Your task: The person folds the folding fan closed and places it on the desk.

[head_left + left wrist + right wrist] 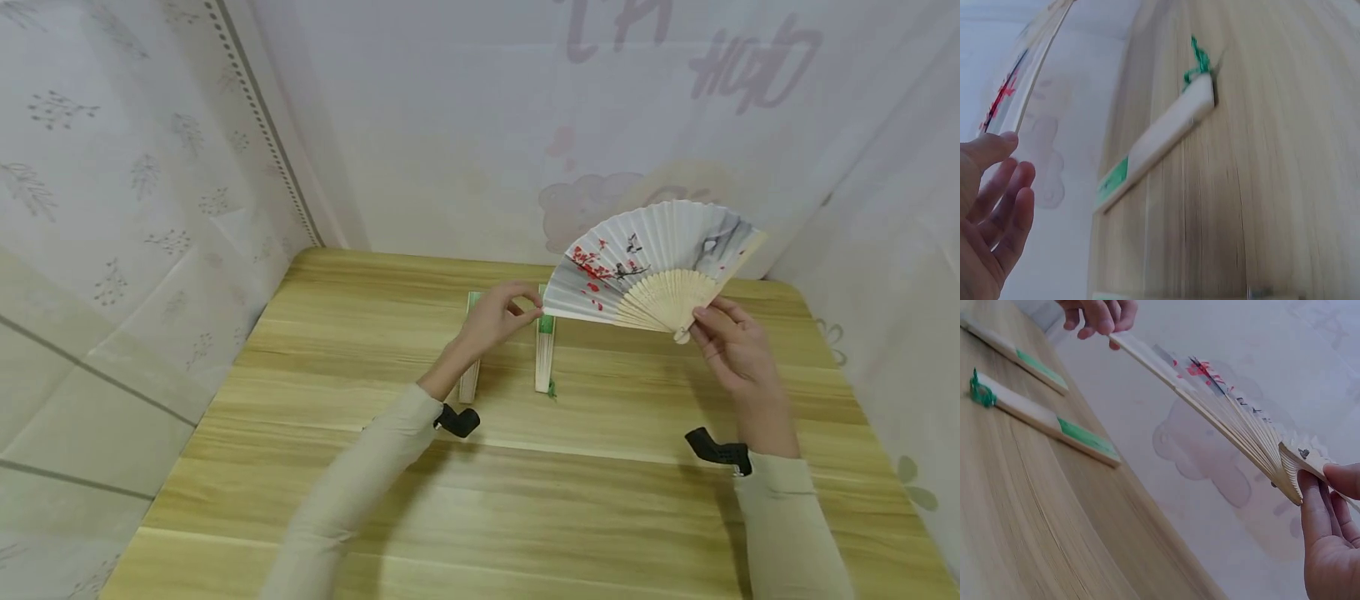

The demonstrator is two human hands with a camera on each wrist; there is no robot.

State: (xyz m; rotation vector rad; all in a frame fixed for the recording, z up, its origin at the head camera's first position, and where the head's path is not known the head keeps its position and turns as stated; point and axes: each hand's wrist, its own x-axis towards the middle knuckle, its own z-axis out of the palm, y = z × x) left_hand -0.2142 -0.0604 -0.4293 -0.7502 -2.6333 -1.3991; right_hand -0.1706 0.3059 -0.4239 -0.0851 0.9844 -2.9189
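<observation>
A folding fan (pixel 656 262) is spread wide above the table, its pale leaf painted with red blossoms and dark branches over light wooden ribs. My left hand (pixel 491 323) pinches the fan's left outer corner between thumb and fingertip. At the other side, my right hand (pixel 738 346) grips the right end stick close to the pivot, thumb against fingers. Below lies a folded fan (pixel 1160 134) with a green section and a green tassel (pixel 982 394). Another folded fan (pixel 469 379) with a green section rests left of it, partly hidden behind my left hand.
The wooden table (pixel 570 517) reaches back to a pale printed curtain (pixel 420 125). More patterned cloth (pixel 120 208) hangs along the left side. Black wrist mounts (pixel 459 421) stick out from both sleeves.
</observation>
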